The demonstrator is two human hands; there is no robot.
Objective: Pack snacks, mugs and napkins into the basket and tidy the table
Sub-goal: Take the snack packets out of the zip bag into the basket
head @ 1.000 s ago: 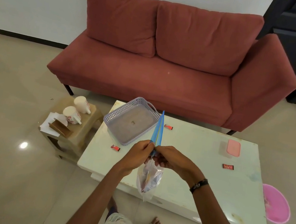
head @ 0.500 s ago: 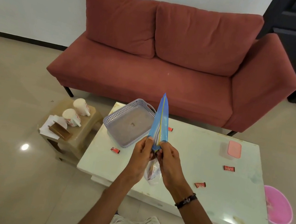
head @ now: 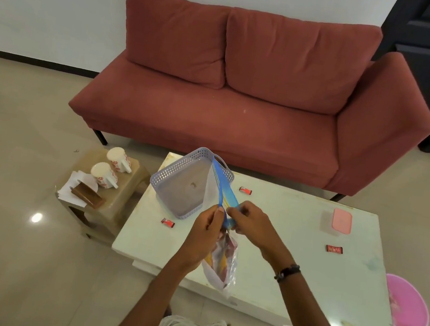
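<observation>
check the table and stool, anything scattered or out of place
Three red snack packets lie loose on the table: near the basket at, behind it, and right. Both mugs lie tipped on the stool.

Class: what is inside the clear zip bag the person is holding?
The clear bag, pinched by the left hand and right hand, holds colourful wrapped items, red and yellow. Crinkled plastic and the left hand hide their number and kind.

At frame centre, left hand (head: 204, 234) and right hand (head: 251, 221) pinch a clear blue-topped plastic snack bag (head: 222, 258) above the pale bench (head: 289, 271).
</observation>
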